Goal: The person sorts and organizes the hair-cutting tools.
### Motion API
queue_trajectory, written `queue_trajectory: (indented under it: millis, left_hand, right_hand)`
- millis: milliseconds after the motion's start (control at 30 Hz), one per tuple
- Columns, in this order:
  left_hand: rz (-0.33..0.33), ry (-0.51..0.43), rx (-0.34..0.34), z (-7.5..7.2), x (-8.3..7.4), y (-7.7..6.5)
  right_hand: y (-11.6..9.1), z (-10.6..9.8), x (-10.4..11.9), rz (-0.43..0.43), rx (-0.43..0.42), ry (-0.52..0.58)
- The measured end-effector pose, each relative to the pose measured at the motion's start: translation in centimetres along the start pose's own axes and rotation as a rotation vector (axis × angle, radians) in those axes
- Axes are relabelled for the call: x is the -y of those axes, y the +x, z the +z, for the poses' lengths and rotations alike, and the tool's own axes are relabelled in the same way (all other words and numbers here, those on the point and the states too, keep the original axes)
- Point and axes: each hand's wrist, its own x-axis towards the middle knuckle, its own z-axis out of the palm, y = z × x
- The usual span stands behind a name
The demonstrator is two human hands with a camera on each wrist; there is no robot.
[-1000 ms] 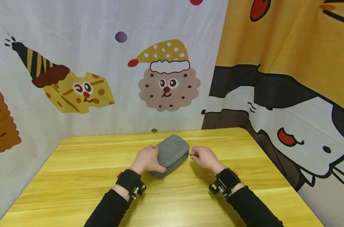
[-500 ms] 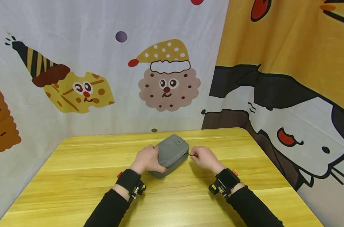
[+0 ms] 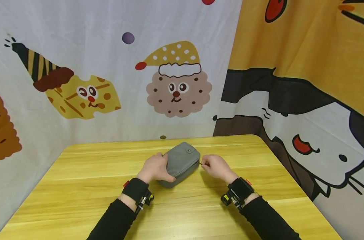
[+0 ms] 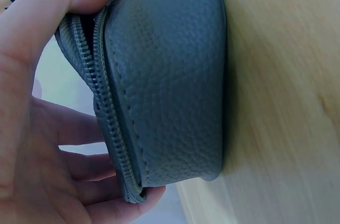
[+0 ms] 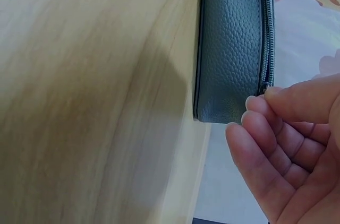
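A grey leather-like zip pouch (image 3: 182,160) lies at a slant on the table, a small snap tab on its far end. My left hand (image 3: 156,169) grips its near left side, thumb over the zipped edge and fingers around the other side. In the left wrist view the zipper (image 4: 106,91) runs along the pouch, its teeth parted near the thumb. At the right end, my right hand (image 3: 217,166) pinches the zipper pull between thumb and forefinger. The right wrist view shows the slider (image 5: 264,87) at the pouch's corner, mostly covered by the fingertips (image 5: 276,94).
The pouch stands on a wooden table (image 3: 80,200) toward its far side. Behind the table hangs a white curtain (image 3: 104,130) with cartoon prints, and a cat-print curtain (image 3: 290,110) is at the right. Each wrist wears a black strap with a camera (image 3: 230,198).
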Motion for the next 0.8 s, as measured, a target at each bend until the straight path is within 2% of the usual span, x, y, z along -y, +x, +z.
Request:
queue_trajectory:
  millis: [267,800]
  left_hand:
    - [-0.002,-0.003,0.0,0.1,0.1,0.1]
    - [-0.007,-0.007,0.012,0.0,0.0,0.1]
  right_hand:
    - [0.2,0.4,0.9,-0.077,0.036,0.041]
    - [0.0,0.7,1.4,-0.104,0.051,0.052]
